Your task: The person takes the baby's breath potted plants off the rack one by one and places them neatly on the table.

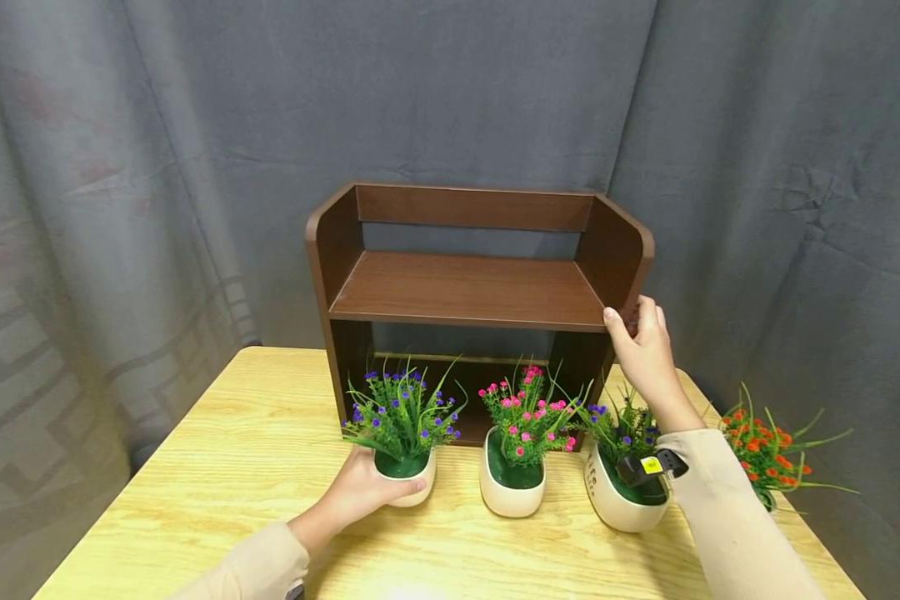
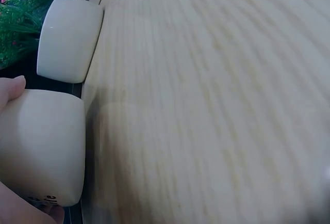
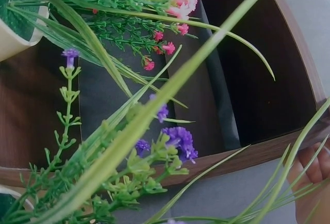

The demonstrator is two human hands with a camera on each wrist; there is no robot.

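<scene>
On the left, my left hand (image 1: 356,493) grips a white potted plant (image 1: 403,425) with purple flowers, thumb on the near side and fingers around the pot. In the left wrist view that white pot (image 2: 44,141) stands near the table surface. My right hand (image 1: 647,358) holds the right side panel of a dark brown two-tier shelf (image 1: 472,287), thumb on its front edge and fingers around the outside. Beneath my right forearm is another purple-flowered potted plant (image 1: 615,500), partly covered by the wrist. A pink-flowered potted plant (image 1: 513,496) stands between the two purple ones.
An orange-flowered plant (image 1: 765,450) is at the far right, its pot mostly hidden by the right sleeve. All this sits on a light wooden table (image 1: 202,467). A grey curtain (image 1: 480,92) hangs behind the shelf.
</scene>
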